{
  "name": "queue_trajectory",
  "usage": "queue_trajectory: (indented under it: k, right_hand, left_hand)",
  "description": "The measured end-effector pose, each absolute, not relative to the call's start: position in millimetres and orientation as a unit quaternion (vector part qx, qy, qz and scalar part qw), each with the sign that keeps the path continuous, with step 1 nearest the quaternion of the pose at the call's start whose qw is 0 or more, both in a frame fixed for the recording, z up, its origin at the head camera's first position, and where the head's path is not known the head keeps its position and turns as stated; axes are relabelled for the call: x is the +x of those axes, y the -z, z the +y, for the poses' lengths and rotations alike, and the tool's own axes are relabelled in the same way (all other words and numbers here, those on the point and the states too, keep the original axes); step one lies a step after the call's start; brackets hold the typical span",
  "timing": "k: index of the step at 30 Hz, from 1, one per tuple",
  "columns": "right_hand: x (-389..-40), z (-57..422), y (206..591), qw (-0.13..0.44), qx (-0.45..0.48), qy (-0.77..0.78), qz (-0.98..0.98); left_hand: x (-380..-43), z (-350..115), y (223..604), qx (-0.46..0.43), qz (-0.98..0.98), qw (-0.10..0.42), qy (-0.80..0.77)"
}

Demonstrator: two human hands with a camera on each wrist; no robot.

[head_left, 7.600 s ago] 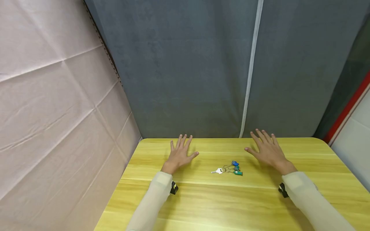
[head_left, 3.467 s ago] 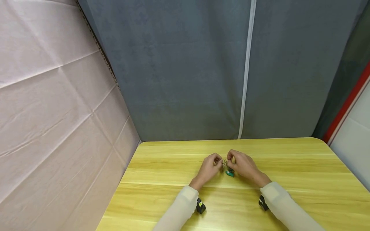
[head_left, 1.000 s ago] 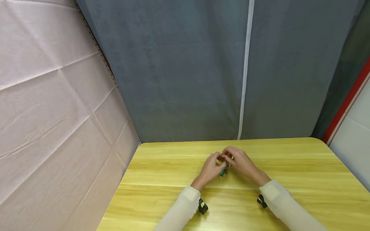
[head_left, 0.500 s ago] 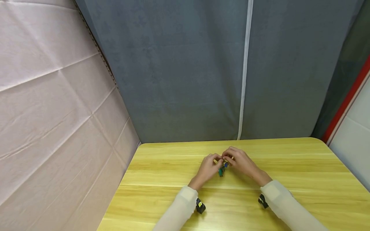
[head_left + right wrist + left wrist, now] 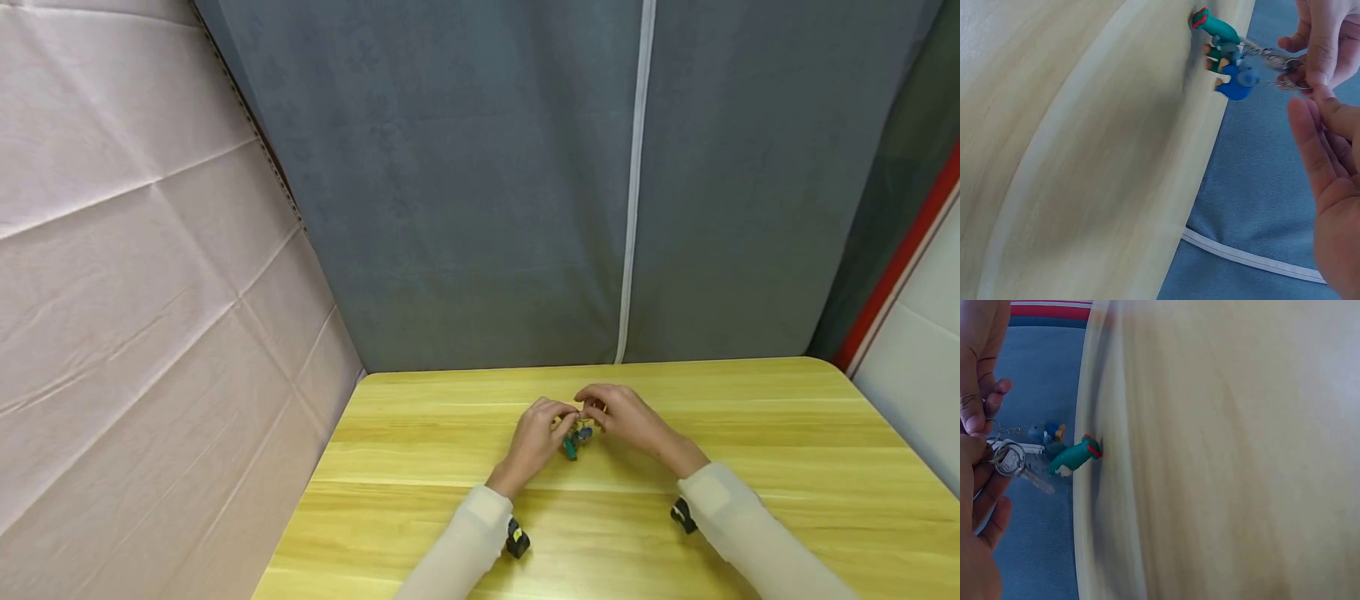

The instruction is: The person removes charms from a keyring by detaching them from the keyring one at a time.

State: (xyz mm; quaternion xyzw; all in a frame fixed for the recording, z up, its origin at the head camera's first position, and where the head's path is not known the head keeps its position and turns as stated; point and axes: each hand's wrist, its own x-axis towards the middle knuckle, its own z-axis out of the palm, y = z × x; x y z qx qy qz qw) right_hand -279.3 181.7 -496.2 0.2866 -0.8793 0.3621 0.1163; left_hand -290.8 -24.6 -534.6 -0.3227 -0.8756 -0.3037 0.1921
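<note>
A bunch of small rings with keys and figure charms hangs between both hands, above the table. My left hand [image 5: 532,442] pinches the metal key rings [image 5: 1010,458] between thumb and fingers. Silver-white keys [image 5: 1027,448] hang from these rings. Fingertip to fingertip with it, my right hand [image 5: 626,417] pinches a thin ring at the end of the blue charm's chain. Below dangle a green charm with a red end [image 5: 1217,26], a blue charm [image 5: 1238,84] and a smaller grey-green one [image 5: 1225,50]. Fingers partly hide the rings.
The wood-grain table [image 5: 450,467] spreads under both hands. Behind its far edge hangs a grey-blue curtain [image 5: 480,208] with a white vertical strip [image 5: 636,183]. A pale creased cloth [image 5: 150,292] covers the left side, and a red-edged white panel [image 5: 915,300] stands at right.
The keys and charms lay flat on the table between spread hands at first. Both hands then took hold and lifted them. Lately the charms have swung slightly left as the fingertips shifted on the rings.
</note>
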Motion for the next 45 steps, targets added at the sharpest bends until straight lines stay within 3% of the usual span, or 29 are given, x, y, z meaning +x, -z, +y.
queue_trajectory:
  k: [6,13,24,45]
  right_hand:
    - [-278.8,181.0,501.7,0.155,0.263,-0.357,-0.883]
    - [-279.7,179.9,509.1,0.155,0.226,-0.4,-0.875]
    - [-279.1,175.0,511.0,0.219,0.237,-0.372,-0.87]
    - [-273.6,169.4,511.5,0.272,0.227,-0.311,-0.882]
  left_hand:
    - [-290.1,-25.1,532.4,-0.303,-0.874,0.183,0.334]
    - [-290.6,-24.6,530.3,-0.295,-0.87,0.184,0.35]
    - [-290.6,-25.0,531.1,-0.312,-0.867,0.16,0.354]
    - [-288.1,-20.3,532.2,-0.302,-0.865,0.173,0.361]
